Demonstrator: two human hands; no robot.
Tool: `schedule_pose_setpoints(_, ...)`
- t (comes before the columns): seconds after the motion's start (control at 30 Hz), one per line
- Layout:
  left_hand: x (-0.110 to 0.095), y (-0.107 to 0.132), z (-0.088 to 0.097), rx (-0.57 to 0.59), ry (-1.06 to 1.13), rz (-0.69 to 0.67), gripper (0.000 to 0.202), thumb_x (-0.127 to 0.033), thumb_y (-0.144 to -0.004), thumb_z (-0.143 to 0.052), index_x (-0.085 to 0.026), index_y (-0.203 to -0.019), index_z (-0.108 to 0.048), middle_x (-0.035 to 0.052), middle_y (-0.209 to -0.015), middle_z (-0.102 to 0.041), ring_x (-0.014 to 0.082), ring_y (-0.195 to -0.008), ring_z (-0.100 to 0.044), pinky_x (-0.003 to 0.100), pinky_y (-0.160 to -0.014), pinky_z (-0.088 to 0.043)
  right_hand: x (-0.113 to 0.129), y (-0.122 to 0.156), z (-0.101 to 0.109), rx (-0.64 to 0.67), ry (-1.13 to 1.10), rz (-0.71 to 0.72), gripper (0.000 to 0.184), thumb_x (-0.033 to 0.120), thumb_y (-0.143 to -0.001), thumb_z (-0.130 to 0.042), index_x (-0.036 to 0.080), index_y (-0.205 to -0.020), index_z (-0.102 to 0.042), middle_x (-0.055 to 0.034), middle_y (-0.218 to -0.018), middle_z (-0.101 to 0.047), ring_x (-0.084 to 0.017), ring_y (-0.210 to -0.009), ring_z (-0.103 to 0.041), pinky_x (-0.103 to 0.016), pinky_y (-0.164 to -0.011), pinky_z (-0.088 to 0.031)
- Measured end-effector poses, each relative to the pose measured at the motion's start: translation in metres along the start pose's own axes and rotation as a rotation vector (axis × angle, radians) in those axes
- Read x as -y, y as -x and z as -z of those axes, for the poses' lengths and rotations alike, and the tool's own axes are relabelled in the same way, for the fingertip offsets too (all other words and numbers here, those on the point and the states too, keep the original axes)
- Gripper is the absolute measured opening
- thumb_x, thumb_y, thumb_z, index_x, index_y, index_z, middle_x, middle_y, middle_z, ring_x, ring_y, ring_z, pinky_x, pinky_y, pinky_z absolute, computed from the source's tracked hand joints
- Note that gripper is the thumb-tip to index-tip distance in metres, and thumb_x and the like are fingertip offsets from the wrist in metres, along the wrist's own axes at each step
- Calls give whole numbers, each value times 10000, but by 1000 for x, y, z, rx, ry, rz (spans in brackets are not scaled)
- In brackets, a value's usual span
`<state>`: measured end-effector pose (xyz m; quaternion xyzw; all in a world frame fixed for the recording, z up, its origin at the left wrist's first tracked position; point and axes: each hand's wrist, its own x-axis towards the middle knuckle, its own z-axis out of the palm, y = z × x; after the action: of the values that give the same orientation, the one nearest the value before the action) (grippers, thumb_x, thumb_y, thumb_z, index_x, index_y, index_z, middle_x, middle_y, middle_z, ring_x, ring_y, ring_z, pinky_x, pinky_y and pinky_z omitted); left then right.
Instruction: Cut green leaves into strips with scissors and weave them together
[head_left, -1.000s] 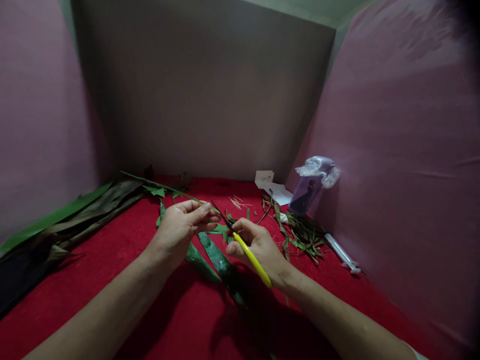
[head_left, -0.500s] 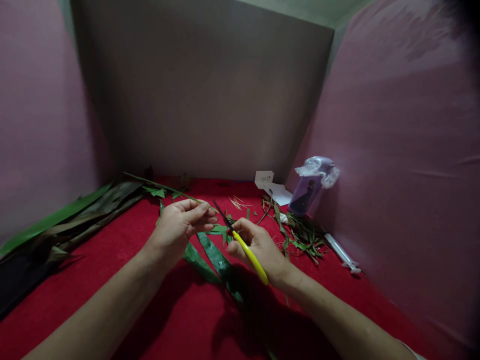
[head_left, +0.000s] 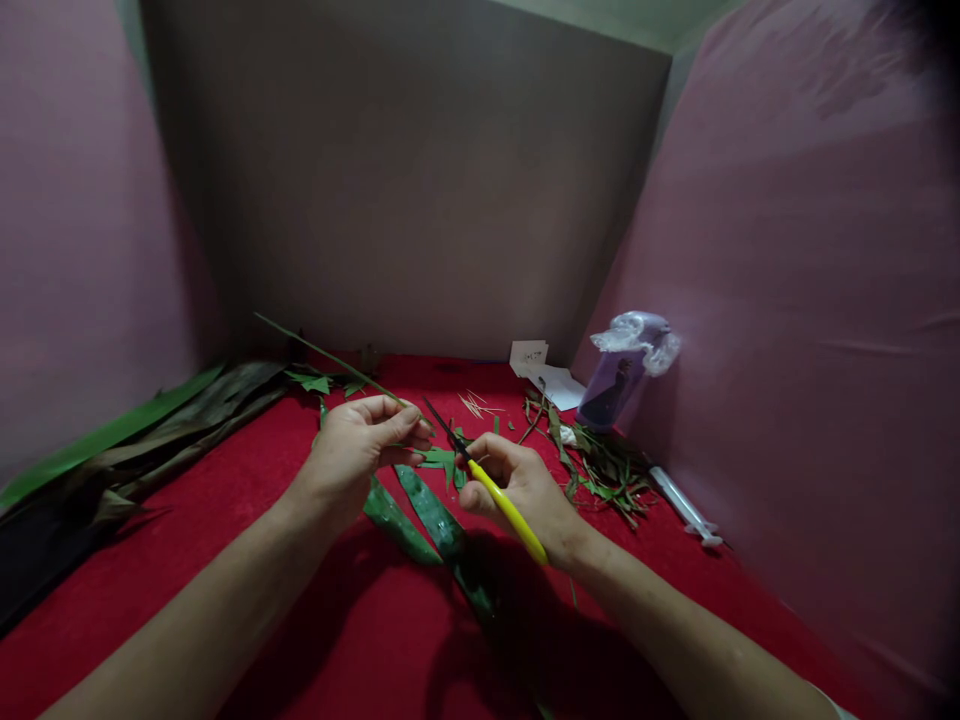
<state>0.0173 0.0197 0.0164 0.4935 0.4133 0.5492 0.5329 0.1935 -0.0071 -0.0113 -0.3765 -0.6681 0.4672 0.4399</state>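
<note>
Between thumb and fingers, my left hand [head_left: 367, 436] pinches a long thin green stem [head_left: 322, 352] whose far end points up and to the left. My right hand [head_left: 517, 488] is closed round a pair of scissors [head_left: 506, 508] with yellow handles and dark blades. The blade tips point up and left, close to the left fingertips but apart from them. Below and between the hands lie glossy dark green leaf strips [head_left: 429, 510] with wet-looking spots. Small cut green leaf pieces [head_left: 441, 457] rest just behind the blades.
A red cloth [head_left: 187, 550] covers the surface. Long leaves [head_left: 142, 435] lie along the left wall. Toward the back are thin sticks [head_left: 476, 405] and white papers [head_left: 555, 385]. At right stand a purple container [head_left: 615, 385] topped with clear plastic, a plant heap [head_left: 611, 465] and a syringe [head_left: 684, 508].
The far end of the stem has risen slightly in my left hand. My right hand and the scissors have shifted a little; both hands keep their hold.
</note>
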Motion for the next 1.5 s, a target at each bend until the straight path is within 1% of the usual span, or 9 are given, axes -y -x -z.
schedule_pose_setpoints(0.23, 3, -1, -1, -12, -13, -8, 165, -259, -639, -710, -120, -641, -620, 40, -615, -655, 158, -579, -626, 267, -559, -504, -7, 3, 1, -97, 260, 65, 366, 457, -617, -725, 207, -767, -504, 59, -604, -411, -100, -543, -352, -233, -495, -295)
schedule_pose_setpoints(0.4, 3, -1, -2, -1, 4, -21, 159, -235, -637, -715, -112, -685, -626, 37, -595, -653, 128, -515, -601, 238, -518, -496, -9, 3, 2, -147, 453, 115, 347, 438, -627, -723, 212, -798, -523, 63, -572, -411, -99, -522, -324, -237, -487, -272)
schedule_pose_setpoints(0.6, -1, 1, -3, -38, 37, 2, 135, -209, -645, -697, -101, -686, -628, 53, -616, -659, 128, -488, -601, 253, -517, -510, -6, 2, 10, -157, 529, 135, 371, 457, -614, -731, 209, -825, -553, 58, -575, -465, -96, -507, -328, -239, -480, -263)
schedule_pose_setpoints(0.7, -2, 1, -2, -36, 43, 4, 110, -200, -660, -682, -108, -688, -627, 50, -622, -660, 129, -498, -604, 255, -525, -511, -5, 1, 11, -163, 441, 132, 363, 455, -626, -723, 205, -828, -553, 44, -606, -506, -103, -528, -386, -241, -493, -299)
schedule_pose_setpoints(0.77, -1, 1, -3, -9, 40, 28, 98, -194, -669, -675, -109, -687, -628, 50, -628, -659, 127, -510, -604, 247, -530, -505, -4, -1, 9, -191, 295, 125, 353, 446, -641, -713, 205, -835, -544, 38, -624, -520, -111, -546, -436, -244, -504, -334)
schedule_pose_setpoints(0.9, 5, 5, -8, 147, 41, 123, 99, -211, -682, -669, -118, -689, -637, 44, -626, -652, 128, -524, -598, 242, -522, -493, -2, -4, 3, -218, -59, 108, 360, 379, -640, -725, 214, -882, -515, 32, -675, -552, -114, -569, -512, -251, -529, -410)
schedule_pose_setpoints(1.03, 13, 10, -14, 247, 27, 153, 119, -247, -698, -659, -131, -674, -643, 40, -633, -650, 119, -527, -584, 238, -517, -484, -1, -6, 0, -260, -183, 115, 355, 296, -620, -736, 216, -884, -513, 23, -716, -567, -132, -652, -566, -267, -585, -464)
schedule_pose_setpoints(1.3, 14, 10, -14, 215, 10, 93, 129, -275, -695, -666, -148, -689, -648, 23, -633, -643, 116, -537, -583, 228, -518, -478, 1, -6, 0, -287, -265, 59, 341, 211, -579, -716, 190, -849, -508, 23, -699, -570, -110, -612, -546, -257, -565, -456)
schedule_pose_setpoints(1.5, 11, 9, -13, 137, 53, 82, 152, -266, -674, -687, -136, -706, -616, 27, -634, -647, 124, -538, -597, 235, -516, -490, 5, -4, 0, -289, -321, -23, 354, 190, -559, -718, 184, -841, -505, 48, -628, -563, -68, -497, -479, -195, -433, -364)
